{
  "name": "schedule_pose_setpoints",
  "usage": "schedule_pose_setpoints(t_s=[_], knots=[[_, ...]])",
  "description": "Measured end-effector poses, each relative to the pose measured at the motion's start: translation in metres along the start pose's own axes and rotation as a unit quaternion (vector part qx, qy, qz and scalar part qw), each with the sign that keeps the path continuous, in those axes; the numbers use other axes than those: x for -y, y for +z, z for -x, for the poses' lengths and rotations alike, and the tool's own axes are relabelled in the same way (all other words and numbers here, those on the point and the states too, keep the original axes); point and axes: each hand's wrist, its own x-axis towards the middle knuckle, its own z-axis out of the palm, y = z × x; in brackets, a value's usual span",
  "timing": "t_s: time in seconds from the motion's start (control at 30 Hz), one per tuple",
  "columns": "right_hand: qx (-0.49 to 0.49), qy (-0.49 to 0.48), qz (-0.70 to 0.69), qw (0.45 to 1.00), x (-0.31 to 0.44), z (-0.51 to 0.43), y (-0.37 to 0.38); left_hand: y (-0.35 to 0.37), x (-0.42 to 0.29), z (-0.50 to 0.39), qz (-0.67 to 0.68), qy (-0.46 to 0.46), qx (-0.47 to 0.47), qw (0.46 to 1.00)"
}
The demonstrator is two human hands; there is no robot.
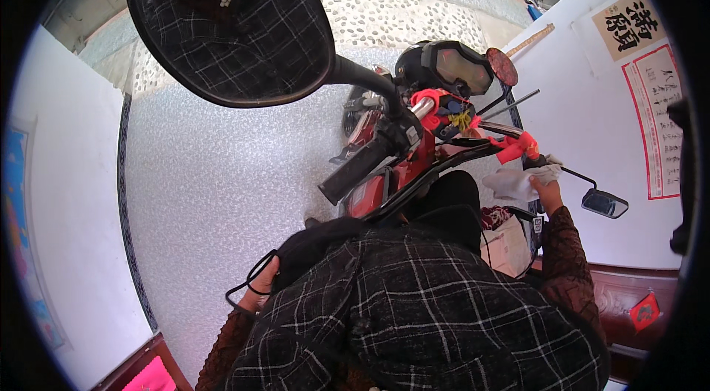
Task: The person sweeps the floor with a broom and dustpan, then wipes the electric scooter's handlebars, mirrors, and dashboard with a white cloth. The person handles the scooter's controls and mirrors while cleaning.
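Observation:
My right hand (547, 195) grips a whitish cloth (513, 183) against the right end of the handlebar, beside a red ribbon (518, 148) tied on the bar. Low on the left, my left hand (264, 283) lies against my dark-clothed thigh, its fingers mostly hidden, with a black cord (244, 285) looping past the wrist. I sit astride a red motorcycle (424, 149). Its left rubber grip (355, 169) has no hand on it. The large left mirror (238, 30) reflects my plaid garment, while the smaller right mirror (604, 203) stands out beyond the cloth.
Ahead of the handlebar is a black housing with a clear window (460, 66). White walls (554, 97) flank the speckled floor (222, 169), the right one bearing papers with writing (654, 119). Below my right hand sits a pale bag (507, 247). A pebbled strip (399, 13) crosses the doorway.

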Motion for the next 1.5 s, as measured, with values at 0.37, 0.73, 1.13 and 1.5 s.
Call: schedule_pose_setpoints(t_s=[0.37,0.73,1.13,1.5], knots=[[0.053,-0.066,-0.027,0.996,0.023,0.018,0.002,0.01,-0.029,-0.058,-0.218,0.149,-0.017,0.964],[0.045,-0.149,-0.038,0.987,0.016,0.033,0.003,0.045,-0.008,-0.17,-0.333,0.146,0.026,0.931],[0.058,-0.235,-0.111,0.964,0.031,0.03,0.0,0.156,0.037,-0.217,-0.38,0.106,0.043,0.918],[0.052,-0.328,-0.236,0.913,0.007,0.016,0.011,0.204,0.17,-0.245,-0.556,0.199,-0.006,0.807]])
